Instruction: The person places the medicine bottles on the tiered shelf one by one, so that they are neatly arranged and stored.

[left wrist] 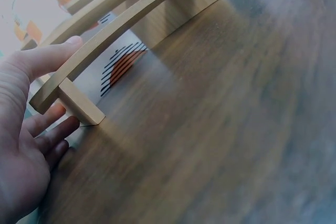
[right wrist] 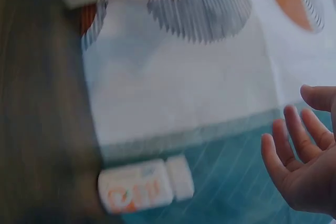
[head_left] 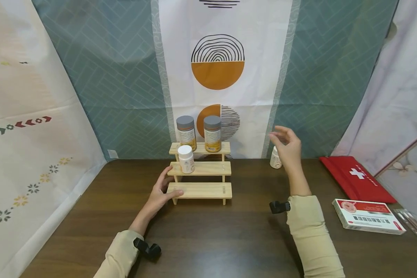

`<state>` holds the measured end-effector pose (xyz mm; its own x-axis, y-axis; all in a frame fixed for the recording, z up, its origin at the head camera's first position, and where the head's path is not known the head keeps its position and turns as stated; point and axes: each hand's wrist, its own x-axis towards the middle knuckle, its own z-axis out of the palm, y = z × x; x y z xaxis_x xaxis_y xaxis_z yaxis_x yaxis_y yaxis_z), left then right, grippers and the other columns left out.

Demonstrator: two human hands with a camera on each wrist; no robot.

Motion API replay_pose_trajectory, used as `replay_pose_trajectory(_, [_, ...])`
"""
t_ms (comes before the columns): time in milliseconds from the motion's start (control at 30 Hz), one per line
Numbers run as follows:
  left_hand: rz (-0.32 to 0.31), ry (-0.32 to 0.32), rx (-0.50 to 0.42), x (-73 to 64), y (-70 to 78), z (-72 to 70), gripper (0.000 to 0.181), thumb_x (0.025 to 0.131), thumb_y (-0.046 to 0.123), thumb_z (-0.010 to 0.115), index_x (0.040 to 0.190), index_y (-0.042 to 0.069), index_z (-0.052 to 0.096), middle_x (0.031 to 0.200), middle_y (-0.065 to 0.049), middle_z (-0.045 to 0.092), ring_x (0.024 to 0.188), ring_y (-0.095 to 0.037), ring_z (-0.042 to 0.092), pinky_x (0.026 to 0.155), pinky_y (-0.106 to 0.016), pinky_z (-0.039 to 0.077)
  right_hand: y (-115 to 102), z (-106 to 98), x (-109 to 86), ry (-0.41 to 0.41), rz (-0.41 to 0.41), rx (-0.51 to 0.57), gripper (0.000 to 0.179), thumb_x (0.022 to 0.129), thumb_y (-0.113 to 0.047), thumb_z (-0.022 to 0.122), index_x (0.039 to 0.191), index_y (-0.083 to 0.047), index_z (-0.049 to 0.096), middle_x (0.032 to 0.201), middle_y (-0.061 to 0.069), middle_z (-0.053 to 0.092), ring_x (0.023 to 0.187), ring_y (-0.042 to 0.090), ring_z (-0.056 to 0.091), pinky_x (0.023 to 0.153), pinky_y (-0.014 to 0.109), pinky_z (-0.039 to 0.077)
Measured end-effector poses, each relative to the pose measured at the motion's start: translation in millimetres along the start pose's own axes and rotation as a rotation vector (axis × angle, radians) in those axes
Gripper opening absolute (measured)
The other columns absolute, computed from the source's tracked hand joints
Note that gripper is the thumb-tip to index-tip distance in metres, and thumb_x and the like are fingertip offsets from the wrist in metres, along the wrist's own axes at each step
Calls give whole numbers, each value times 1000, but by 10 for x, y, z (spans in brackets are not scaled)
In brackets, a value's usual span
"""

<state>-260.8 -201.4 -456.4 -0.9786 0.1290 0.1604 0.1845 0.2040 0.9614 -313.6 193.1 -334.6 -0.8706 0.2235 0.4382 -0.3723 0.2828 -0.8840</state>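
A three-step wooden display stand [head_left: 199, 189] stands on the table, and my left hand [head_left: 160, 193] holds its left end. The left thumb [left wrist: 52, 59] lies on the lowest step, with the other fingers around the side by the leg. On the middle step is a white pill bottle [head_left: 186, 159]. Two grey-capped jars [head_left: 185, 133] stand on the top step. My right hand [head_left: 289, 148] is raised with fingers loosely bent and nothing in them. Close by it, another white pill bottle [right wrist: 139, 186] stands upright on the table, apart from the hand and partly hidden behind it in the head view.
At the right lie a red first-aid pouch [head_left: 358, 177], a white and red medicine box [head_left: 368, 217] and some thin clear-wrapped sticks [head_left: 415, 227]. A patterned cloth [head_left: 226, 92] hangs behind the brown table [head_left: 229, 239]. Light cloths flank both sides.
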Motion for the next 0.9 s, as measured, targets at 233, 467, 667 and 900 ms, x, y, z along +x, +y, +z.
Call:
replay_pose_trajectory(233, [-5,-20,13,-3,-15,-15,91,87,9,72,156,29,17,150,-23,40,144,-39,30,117,-65,13,345,-248,75,78,164,-42,48,94,-15,63,138,-3,49,126,3,62,114,12,53,101,31,41])
replay_pose_trajectory(467, [-8,-9,18,-3,8,-22,91,87,10,73,156,30,17,152,-21,37,146,-39,28,118,-65,11,579,-229,119,55,176,-46,54,93,-12,63,142,0,43,147,22,46,140,37,37,116,52,30])
replay_pose_trajectory(667, [-2,-15,16,-8,16,-22,91,87,9,72,156,29,17,153,-21,36,145,-39,28,118,-65,11,725,-204,112,21,228,-83,60,92,-10,65,146,-3,39,152,21,40,142,38,34,117,53,28])
replay_pose_trajectory(900, [11,-13,5,-21,34,-16,91,86,6,72,156,26,17,149,-24,40,144,-39,30,118,-64,12,800,-200,99,-43,279,-65,72,92,-11,66,152,-6,28,157,21,30,146,39,26,117,55,26])
